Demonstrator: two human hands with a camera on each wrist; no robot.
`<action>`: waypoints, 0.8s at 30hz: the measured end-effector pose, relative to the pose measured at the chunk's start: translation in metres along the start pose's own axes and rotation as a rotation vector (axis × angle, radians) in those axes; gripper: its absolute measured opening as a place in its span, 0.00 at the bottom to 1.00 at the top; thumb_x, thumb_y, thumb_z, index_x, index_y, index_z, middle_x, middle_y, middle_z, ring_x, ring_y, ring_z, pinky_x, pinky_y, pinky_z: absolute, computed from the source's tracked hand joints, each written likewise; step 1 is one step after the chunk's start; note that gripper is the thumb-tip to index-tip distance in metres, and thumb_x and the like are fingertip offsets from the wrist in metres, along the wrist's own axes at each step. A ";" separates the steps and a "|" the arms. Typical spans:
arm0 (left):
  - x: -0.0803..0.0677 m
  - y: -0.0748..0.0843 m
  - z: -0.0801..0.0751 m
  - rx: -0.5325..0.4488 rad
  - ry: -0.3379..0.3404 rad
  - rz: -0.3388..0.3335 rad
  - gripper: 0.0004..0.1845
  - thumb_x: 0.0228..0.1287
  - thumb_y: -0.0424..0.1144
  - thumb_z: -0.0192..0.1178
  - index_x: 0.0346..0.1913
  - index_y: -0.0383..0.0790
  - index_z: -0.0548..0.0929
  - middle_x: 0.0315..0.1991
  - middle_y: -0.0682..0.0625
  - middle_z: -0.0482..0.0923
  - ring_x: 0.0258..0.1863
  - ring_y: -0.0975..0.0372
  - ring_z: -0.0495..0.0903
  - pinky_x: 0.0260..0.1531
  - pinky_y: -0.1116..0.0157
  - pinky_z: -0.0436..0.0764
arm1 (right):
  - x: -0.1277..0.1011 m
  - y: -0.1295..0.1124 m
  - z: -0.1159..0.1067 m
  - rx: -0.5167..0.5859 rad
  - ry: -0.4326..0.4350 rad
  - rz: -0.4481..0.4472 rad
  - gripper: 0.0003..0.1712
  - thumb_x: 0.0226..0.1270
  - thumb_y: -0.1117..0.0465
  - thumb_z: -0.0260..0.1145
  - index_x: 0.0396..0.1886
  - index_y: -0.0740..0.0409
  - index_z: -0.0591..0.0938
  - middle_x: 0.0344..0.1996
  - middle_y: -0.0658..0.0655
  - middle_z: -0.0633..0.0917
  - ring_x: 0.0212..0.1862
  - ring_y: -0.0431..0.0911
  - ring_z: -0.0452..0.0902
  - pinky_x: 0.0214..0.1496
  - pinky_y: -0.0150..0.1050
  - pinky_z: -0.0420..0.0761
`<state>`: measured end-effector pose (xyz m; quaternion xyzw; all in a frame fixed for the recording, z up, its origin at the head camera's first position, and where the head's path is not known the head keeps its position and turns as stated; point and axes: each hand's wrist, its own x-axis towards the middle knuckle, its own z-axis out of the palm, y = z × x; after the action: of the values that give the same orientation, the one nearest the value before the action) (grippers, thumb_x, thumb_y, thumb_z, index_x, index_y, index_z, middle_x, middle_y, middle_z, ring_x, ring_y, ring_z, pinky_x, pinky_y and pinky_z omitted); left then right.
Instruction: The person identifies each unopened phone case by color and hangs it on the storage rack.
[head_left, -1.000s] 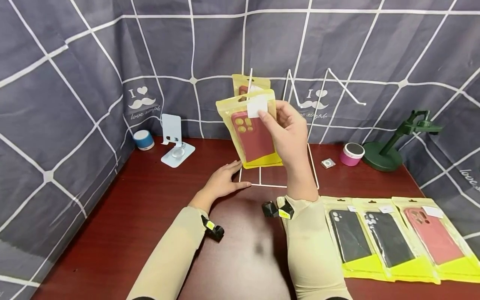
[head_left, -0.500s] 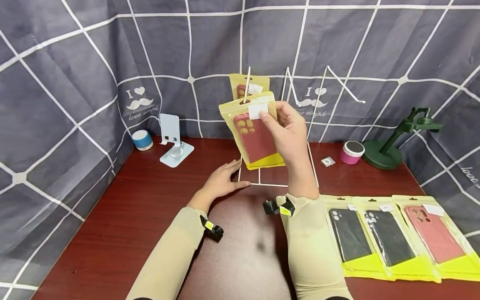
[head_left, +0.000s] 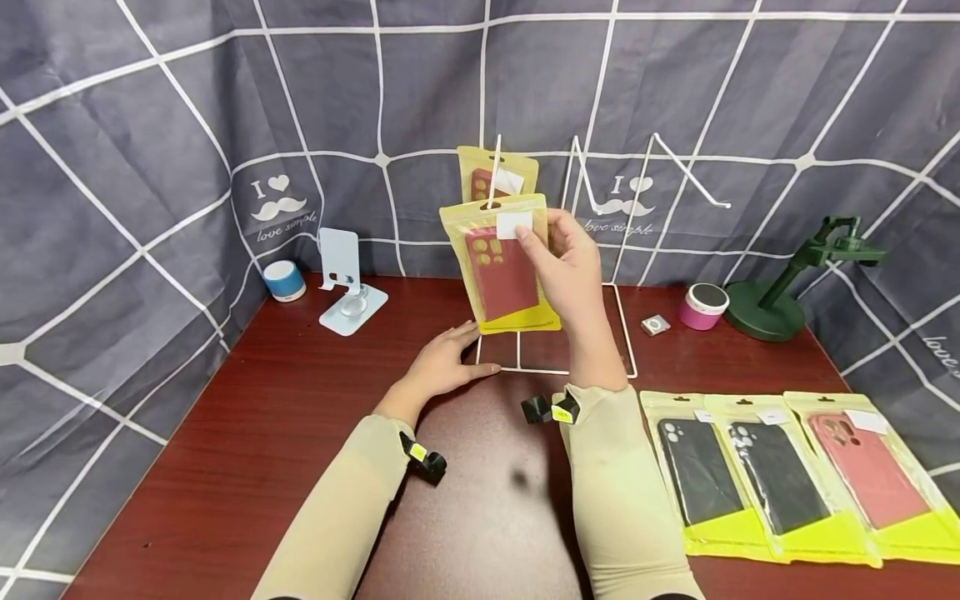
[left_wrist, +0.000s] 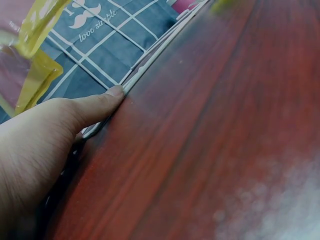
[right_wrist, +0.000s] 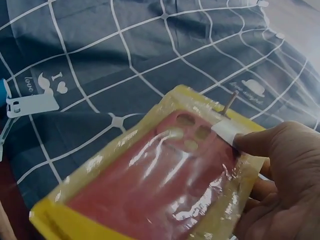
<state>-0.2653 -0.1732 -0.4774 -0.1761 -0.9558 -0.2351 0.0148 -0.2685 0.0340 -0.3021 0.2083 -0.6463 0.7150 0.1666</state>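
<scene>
Right hand (head_left: 573, 271): pinches red phone case packet (head_left: 504, 267) at its white label, hole on the display rack's (head_left: 622, 333) peg.
Left hand (head_left: 442, 362): fingers flat, pressing rack base (thumb on wire).
</scene>
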 end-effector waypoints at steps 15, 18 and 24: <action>0.001 0.000 0.002 0.001 0.006 0.004 0.53 0.56 0.77 0.57 0.77 0.45 0.65 0.77 0.49 0.60 0.76 0.53 0.58 0.74 0.53 0.59 | 0.001 0.049 0.008 -0.231 -0.218 0.214 0.21 0.65 0.54 0.73 0.53 0.60 0.86 0.44 0.59 0.89 0.44 0.46 0.86 0.47 0.38 0.84; 0.001 0.000 0.001 0.004 0.012 0.009 0.53 0.56 0.76 0.58 0.77 0.45 0.66 0.77 0.49 0.61 0.76 0.53 0.59 0.74 0.53 0.60 | 0.001 0.067 0.006 -0.259 -0.202 0.241 0.21 0.64 0.52 0.74 0.52 0.60 0.87 0.43 0.59 0.89 0.44 0.45 0.85 0.47 0.37 0.82; 0.000 0.001 -0.003 0.009 0.009 0.018 0.53 0.57 0.76 0.58 0.76 0.44 0.66 0.76 0.47 0.62 0.75 0.53 0.60 0.74 0.53 0.61 | -0.001 0.107 -0.003 -0.157 -0.171 0.248 0.22 0.64 0.53 0.74 0.53 0.59 0.86 0.44 0.57 0.89 0.47 0.44 0.84 0.52 0.38 0.80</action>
<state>-0.2653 -0.1732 -0.4745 -0.1835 -0.9551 -0.2317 0.0221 -0.3218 0.0254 -0.3943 0.1733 -0.7328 0.6569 0.0370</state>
